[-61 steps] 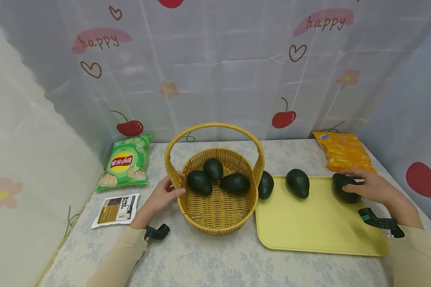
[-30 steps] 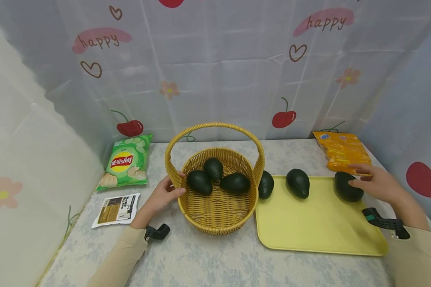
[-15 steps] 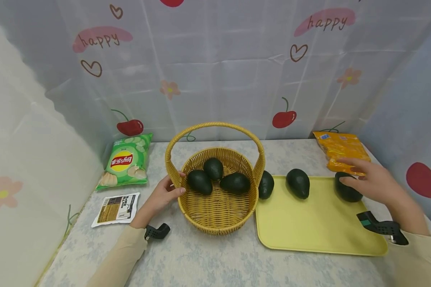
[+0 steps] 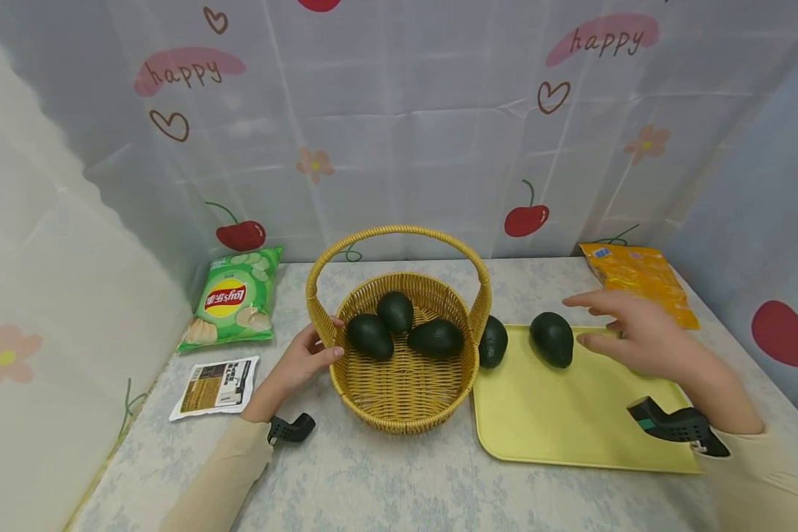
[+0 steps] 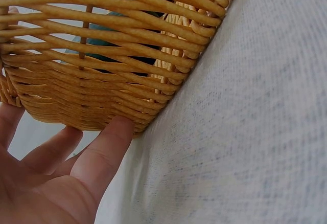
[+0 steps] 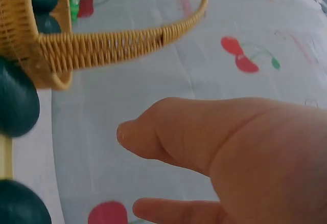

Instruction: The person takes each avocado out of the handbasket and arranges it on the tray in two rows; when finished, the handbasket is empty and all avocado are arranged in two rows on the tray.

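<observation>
From where I stand, the person's left hand [image 4: 302, 362] grips the round, golden-brown woven basket [image 4: 402, 425] at its nine o'clock side, thumb and a finger about the foot of the tall arched handle [image 4: 397, 231], other fingers against the wall. The right hand [image 4: 652, 336] hovers at three o'clock from the basket, above the shallow yellow rectangular tray [image 4: 558, 421], thumb and fingers apart.

Inside the basket lie three dark-green, pear-shaped avocados: one at ten o'clock [image 4: 370, 337], one near twelve [image 4: 395, 312], one at two [image 4: 436, 338]. A fourth avocado [image 4: 495, 343] sits at the tray's ten o'clock corner, partly hidden by the basket; a fifth avocado [image 4: 553, 339] lies at eleven, just beside the right fingertips.

Taking the basket as the dial, a green crisp bag [image 4: 256, 281] lies between nine and ten, a flat white-edged pouch [image 4: 214, 388] at nine, and a shiny orange packet [image 4: 665, 288] between two and three.
</observation>
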Motion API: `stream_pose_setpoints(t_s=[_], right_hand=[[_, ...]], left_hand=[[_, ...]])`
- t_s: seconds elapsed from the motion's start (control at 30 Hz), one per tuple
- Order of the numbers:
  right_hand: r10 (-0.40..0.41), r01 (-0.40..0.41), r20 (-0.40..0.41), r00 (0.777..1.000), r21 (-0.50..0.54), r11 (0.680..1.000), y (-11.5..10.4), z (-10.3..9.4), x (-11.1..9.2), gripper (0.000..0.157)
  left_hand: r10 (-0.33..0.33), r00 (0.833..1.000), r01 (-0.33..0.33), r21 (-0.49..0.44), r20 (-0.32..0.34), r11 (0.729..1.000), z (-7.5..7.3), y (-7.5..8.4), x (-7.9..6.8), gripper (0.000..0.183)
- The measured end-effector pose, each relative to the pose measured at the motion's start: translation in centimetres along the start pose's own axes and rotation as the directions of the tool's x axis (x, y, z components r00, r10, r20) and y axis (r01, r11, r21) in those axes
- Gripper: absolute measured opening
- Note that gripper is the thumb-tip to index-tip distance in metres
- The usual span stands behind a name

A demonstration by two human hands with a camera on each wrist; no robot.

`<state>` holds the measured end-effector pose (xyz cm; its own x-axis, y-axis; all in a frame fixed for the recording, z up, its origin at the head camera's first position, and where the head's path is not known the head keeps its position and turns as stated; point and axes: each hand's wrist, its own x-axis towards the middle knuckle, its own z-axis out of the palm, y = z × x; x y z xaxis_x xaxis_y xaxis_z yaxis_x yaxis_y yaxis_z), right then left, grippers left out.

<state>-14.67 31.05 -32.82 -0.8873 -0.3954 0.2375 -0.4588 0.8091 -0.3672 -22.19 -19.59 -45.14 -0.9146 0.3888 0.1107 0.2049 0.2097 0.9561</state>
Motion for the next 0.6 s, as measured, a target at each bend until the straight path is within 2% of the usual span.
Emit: stream_pose_setpoints(t_s=[0.17,0.3,0.5,0.6], right_hand=[[-0.079,0.077,0.052,0.996,0.041,0.996,-2.9,0.5,1.0,0.046],[-0.155,0.150,0.094,0.984,0.055,0.987,-5.0,1.1,2.0,0.042],[-0.206,0.189,0.221,0.953,0.097,0.977,-7.5,2.3,3.8,0.038],[-0.244,0.220,0.257,0.935,0.120,0.968,-8.3,3.0,4.7,0.038]], left_hand=[[-0.001,1.000,0.001,-0.001,0.000,1.000,0.0,0.0,0.0,0.050],[-0.007,1.000,0.007,-0.008,0.000,1.000,0.0,0.1,-0.1,0.050],[-0.011,1.000,0.011,-0.012,0.003,1.000,0.1,0.2,-0.1,0.049],[-0.013,1.000,0.013,-0.013,0.006,1.000,0.1,0.2,-0.1,0.050]])
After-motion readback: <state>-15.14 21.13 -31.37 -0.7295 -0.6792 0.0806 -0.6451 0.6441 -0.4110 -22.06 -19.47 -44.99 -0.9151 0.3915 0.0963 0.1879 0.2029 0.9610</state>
